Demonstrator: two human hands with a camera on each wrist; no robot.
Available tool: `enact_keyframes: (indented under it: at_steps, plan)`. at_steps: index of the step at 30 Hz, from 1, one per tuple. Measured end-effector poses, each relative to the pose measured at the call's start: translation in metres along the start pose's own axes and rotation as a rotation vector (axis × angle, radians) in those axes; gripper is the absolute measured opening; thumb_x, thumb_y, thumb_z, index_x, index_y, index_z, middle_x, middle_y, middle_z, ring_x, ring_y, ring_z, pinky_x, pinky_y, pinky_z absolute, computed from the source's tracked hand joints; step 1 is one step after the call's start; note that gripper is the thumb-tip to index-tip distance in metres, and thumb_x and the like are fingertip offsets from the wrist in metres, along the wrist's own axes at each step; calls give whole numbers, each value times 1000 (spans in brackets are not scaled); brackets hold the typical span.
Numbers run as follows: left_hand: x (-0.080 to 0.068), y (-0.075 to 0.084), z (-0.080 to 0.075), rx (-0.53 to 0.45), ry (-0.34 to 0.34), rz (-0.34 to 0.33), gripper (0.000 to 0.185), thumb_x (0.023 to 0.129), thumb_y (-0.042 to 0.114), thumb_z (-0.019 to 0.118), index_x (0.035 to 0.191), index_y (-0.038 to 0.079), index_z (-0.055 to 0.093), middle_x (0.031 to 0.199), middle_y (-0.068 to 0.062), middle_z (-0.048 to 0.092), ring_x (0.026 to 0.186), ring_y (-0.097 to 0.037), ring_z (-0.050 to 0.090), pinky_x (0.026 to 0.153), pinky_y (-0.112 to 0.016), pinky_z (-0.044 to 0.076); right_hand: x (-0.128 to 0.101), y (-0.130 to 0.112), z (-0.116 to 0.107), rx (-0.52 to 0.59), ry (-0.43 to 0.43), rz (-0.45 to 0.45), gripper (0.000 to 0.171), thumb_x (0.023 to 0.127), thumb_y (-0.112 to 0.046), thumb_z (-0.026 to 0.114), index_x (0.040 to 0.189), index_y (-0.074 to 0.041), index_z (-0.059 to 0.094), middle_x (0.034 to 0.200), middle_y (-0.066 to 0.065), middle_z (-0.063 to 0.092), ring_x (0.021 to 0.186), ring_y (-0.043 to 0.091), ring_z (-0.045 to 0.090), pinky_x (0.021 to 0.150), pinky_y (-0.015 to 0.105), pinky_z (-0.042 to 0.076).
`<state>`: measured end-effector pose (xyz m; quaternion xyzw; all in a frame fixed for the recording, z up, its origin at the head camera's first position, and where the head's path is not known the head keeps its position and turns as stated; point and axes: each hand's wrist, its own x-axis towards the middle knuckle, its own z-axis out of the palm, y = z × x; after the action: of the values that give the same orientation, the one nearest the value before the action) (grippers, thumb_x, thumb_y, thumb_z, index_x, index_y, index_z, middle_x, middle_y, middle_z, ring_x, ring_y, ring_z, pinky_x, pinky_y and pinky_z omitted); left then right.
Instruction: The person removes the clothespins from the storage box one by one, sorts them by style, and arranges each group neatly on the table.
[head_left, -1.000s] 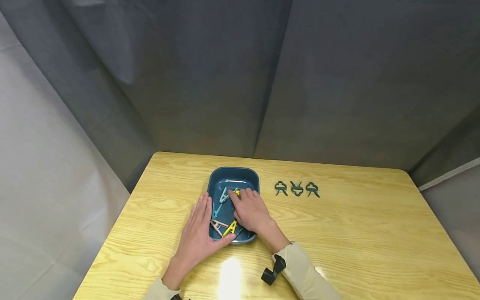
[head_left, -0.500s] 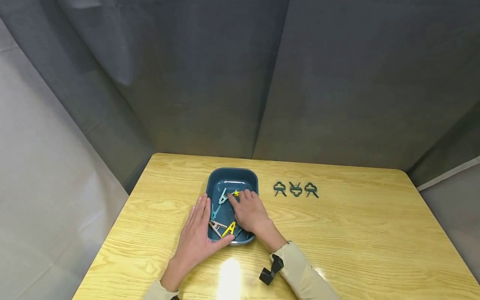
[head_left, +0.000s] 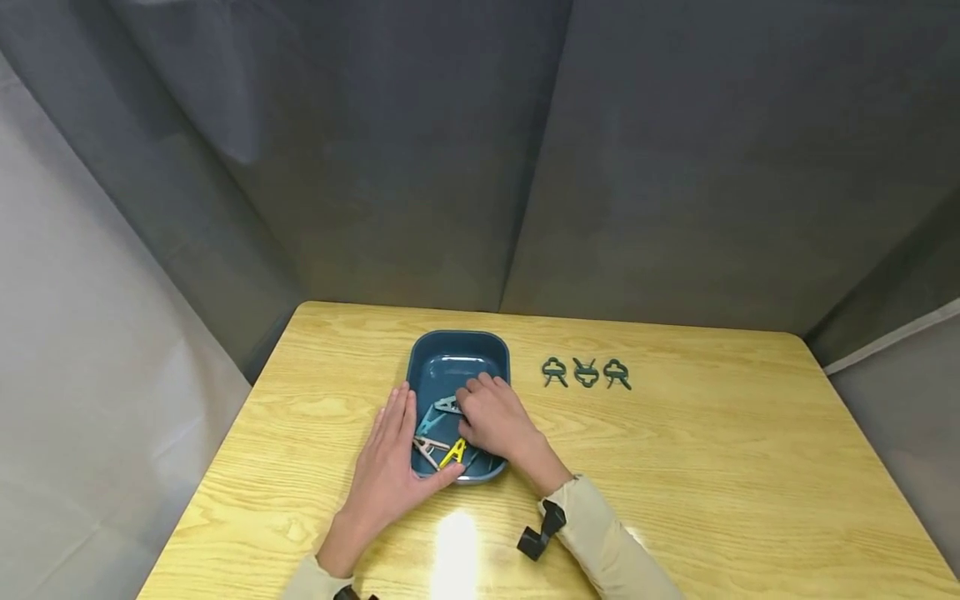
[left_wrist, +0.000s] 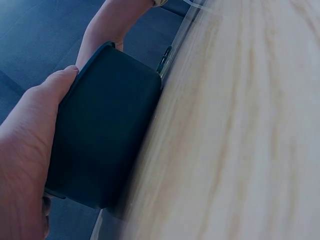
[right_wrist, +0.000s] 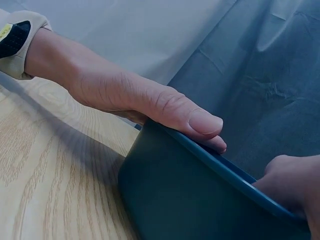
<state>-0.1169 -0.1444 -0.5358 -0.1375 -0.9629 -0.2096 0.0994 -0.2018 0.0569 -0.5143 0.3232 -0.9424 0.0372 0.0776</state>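
Observation:
A dark blue plastic bin holds several spring clips. My left hand rests at its near left corner, fingers straight along the left side and thumb over the near rim. My right hand reaches inside at the right with bent fingers; its fingertips are hidden, so I cannot tell what it holds. At its index finger lies a light blue clip. Left of the hand are a blue clip, a pale pink clip and a yellow clip. The left wrist view shows the bin's outer wall.
Three dark green clips stand apart in a row right of the bin: one nearest it, a middle clip turned the other way, and a far clip. The wooden table ends at a grey curtain.
My right fingers have drawn toward the near side of the bin. The light blue clip has shifted nearer and turned sideways. A small yellow clip by the fingertips is now out of sight.

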Motion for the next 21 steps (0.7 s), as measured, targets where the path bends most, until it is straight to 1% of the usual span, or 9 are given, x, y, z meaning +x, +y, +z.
enact_keyframes:
  at_steps: [2, 4, 8, 10, 11, 14, 16, 18, 21]
  plan:
    - [0, -1, -1, 1, -1, 1, 129, 80, 90, 57, 167, 3, 17, 177, -5, 1, 162, -24, 6, 130, -49, 19, 1, 0, -1, -1, -10, -4, 21, 87, -30, 79, 96, -11, 74, 90, 3, 66, 84, 21, 55, 70, 34, 44]
    - [0, -1, -1, -1, -3, 0, 129, 80, 90, 57, 167, 3, 17, 177, -4, 0, 162, -23, 5, 130, -49, 18, 1, -1, -2, -2, -16, 0, 24, 87, -32, 80, 97, -11, 72, 90, 3, 66, 84, 22, 54, 70, 35, 44]
    - [1, -2, -2, 2, -10, -3, 130, 80, 91, 56, 167, 3, 17, 176, -3, -1, 163, -22, 4, 130, -49, 17, 2, -2, -2, -21, -12, 35, 42, 86, -38, 81, 112, -7, 68, 99, 7, 65, 90, 24, 52, 77, 36, 46]
    - [1, -2, -1, 5, -19, -10, 130, 80, 92, 54, 167, 3, 16, 176, -2, -3, 163, -21, 2, 130, -48, 16, 2, -3, -1, -47, -18, 52, 45, 86, -39, 79, 113, -6, 68, 101, 8, 62, 92, 26, 48, 78, 37, 44]
    - [1, -2, -1, 6, -21, -12, 130, 80, 92, 53, 167, 4, 15, 176, -2, -3, 162, -20, 1, 131, -48, 16, 1, -3, -1, -63, -22, 59, 44, 86, -39, 78, 112, -5, 69, 101, 9, 61, 92, 26, 47, 79, 37, 43]
    - [1, -3, -1, 6, -25, -15, 130, 80, 93, 52, 167, 4, 15, 177, -3, -2, 162, -19, 0, 131, -48, 16, 1, -3, 0, -109, -40, 72, 35, 87, -38, 75, 98, -5, 73, 95, 8, 57, 89, 26, 43, 76, 36, 40]
    - [1, -3, -1, 4, -25, -15, 130, 80, 93, 52, 167, 4, 14, 177, -4, -1, 162, -19, 0, 131, -48, 16, 2, -3, 1, -125, -43, 78, 32, 87, -37, 74, 93, -6, 74, 95, 7, 58, 89, 25, 43, 76, 36, 39]
    - [1, -3, -1, 2, -24, -16, 130, 80, 93, 52, 167, 4, 14, 177, -4, -1, 162, -19, 0, 131, -47, 16, 2, -3, 1, -137, -44, 82, 32, 90, -38, 74, 93, -6, 74, 96, 7, 60, 90, 25, 44, 76, 36, 40]
    - [1, -3, -1, -2, -23, -16, 130, 80, 93, 52, 167, 5, 14, 177, -2, -3, 162, -20, 1, 131, -47, 16, 2, -3, 1, -146, -54, 90, 36, 94, -42, 74, 96, -7, 76, 98, 7, 63, 92, 25, 46, 77, 36, 41]
